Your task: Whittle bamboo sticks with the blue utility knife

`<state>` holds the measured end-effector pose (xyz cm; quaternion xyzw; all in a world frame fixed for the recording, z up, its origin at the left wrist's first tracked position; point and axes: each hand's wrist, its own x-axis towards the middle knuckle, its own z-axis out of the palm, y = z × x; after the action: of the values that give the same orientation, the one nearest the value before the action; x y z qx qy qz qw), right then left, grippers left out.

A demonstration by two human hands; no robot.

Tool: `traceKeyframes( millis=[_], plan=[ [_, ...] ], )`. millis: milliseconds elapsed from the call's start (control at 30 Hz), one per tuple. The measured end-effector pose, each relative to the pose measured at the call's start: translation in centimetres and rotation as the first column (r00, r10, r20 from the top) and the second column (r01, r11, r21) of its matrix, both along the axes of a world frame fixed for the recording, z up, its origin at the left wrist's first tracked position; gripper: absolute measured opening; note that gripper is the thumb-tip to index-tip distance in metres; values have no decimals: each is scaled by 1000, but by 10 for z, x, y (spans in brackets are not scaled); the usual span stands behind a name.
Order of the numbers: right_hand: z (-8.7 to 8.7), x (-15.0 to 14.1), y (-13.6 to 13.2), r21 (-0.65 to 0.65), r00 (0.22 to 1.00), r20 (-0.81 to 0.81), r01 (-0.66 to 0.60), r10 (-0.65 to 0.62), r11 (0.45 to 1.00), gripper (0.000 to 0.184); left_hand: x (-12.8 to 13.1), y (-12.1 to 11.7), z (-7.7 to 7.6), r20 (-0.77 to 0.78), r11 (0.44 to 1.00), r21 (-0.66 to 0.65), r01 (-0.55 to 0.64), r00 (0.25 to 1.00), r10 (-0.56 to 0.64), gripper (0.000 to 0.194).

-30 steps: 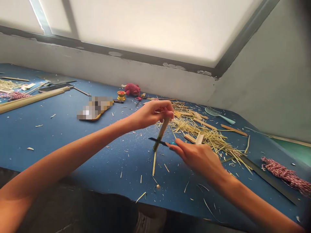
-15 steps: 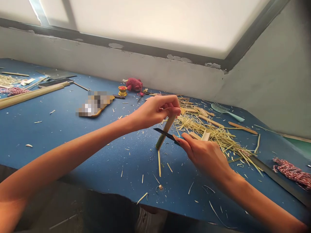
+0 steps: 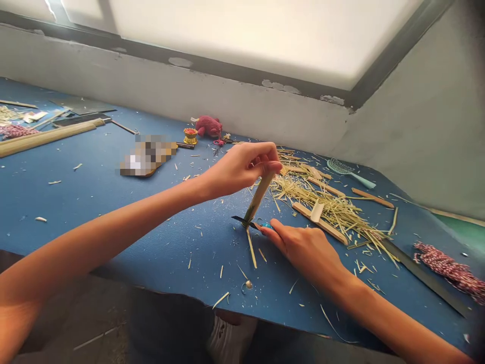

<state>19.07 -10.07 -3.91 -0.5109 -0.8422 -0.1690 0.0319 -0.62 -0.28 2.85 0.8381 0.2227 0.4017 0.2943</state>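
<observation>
My left hand pinches the top end of a bamboo strip, which stands tilted with its lower end on the blue table. In my right hand is a knife with a dark blade and a bit of blue at the handle. The blade lies across the strip near its foot, touching it. A thin pale sliver runs from the foot toward me. My fingers hide most of the knife handle.
Right of the strip lies a heap of bamboo shavings with several flat slats. Farther right are a hairbrush, a long dark strip and red-white cord. Behind stand a gold cup and a red plush toy.
The knife has slid down the bamboo strip from its middle to near its foot. My left hand keeps its hold on the top. The view has shifted slightly.
</observation>
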Motion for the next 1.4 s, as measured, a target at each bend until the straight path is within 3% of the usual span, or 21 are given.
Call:
traceKeyframes(
  millis=[233,400,667,967,1167,1400],
  plan=[
    [24,0,8,109,999,-37,14,-10,994,53,-1,2,-1,-11,1000,-3,-14,1000,14,15],
    [16,0,9,101,1000,-10,10,-10,995,53,-5,4,2,-33,999,-21,26,999,-26,17],
    [0,-1,2,-57,999,29,18,-16,998,52,-5,5,3,-36,998,-45,52,998,-54,16],
    [11,-8,2,-123,997,54,67,-61,990,59,-10,28,-8,25,981,-175,78,997,-75,15],
    [11,-8,2,-215,996,-13,85,-90,973,60,-18,39,-18,42,971,-225,87,996,-79,16],
    [7,-10,-4,-160,994,81,85,-73,983,60,-15,32,-11,72,968,-221,118,992,-105,13]
  ],
)
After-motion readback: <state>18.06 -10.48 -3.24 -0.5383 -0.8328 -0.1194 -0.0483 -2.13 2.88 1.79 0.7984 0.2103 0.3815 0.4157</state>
